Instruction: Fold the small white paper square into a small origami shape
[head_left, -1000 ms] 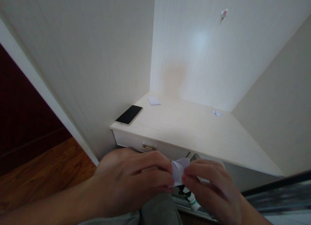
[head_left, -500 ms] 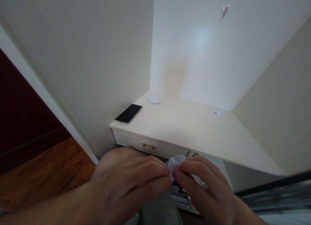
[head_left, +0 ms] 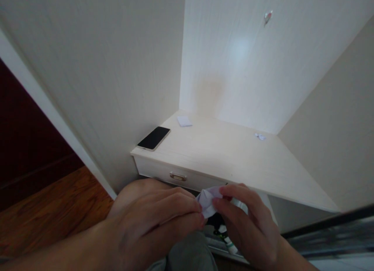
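Observation:
A small piece of folded white paper (head_left: 207,201) is held over my lap, just below the desk's front edge. My left hand (head_left: 157,220) pinches its left side between thumb and fingers. My right hand (head_left: 248,220) grips the right side, thumb on the near face and index finger at the upper edge. Creases cross the paper's face, and its left end is hidden behind my left fingertips.
The white desk (head_left: 216,146) fits between panels. On it lie a phone (head_left: 154,138) at the left, a folded paper square (head_left: 184,121) at the back, and a small folded white paper piece (head_left: 260,137) at the right. A drawer handle (head_left: 178,176) sits below the top.
My right hand has shifted slightly right and its fingers have moved along the paper, so more of the folded face shows. My left hand keeps its pinch. The view has moved slightly.

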Motion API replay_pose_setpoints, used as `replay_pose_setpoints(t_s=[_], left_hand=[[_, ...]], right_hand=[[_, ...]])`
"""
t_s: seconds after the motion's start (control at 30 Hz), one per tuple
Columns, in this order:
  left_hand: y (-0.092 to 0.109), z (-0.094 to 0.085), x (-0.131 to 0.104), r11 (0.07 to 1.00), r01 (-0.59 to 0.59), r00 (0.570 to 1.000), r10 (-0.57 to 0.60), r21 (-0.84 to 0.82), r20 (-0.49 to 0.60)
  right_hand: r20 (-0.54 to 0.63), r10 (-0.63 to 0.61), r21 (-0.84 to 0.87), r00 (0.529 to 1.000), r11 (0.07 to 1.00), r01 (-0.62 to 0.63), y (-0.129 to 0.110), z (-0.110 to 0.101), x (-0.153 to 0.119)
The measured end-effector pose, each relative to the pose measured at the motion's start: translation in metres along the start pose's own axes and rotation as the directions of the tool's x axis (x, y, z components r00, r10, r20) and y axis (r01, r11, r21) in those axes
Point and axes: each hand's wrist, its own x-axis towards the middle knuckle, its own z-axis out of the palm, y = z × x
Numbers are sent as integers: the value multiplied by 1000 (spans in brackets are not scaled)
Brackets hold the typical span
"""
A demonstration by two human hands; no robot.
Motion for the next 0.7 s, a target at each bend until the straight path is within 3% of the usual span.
replay_pose_setpoints(t_s=[0.13,0.27,0.47,0.7], left_hand=[[1,9,-3,999,13,998,-11,50,-56],[4,21,-1,988,152,980,-155,-28,-123],[6,20,13,913,330,930,-358,-242,-81],[1,17,10,843,426,893,-450,-327,3]], right_hand=[[19,-10,12,1000,1000,10,1,0,-3],[35,-89,-33,995,995,90,1,-3,0],[174,-283,-248,943,914,320,-11,-14,13],[239,-391,-363,889,813,455,-15,-14,17]])
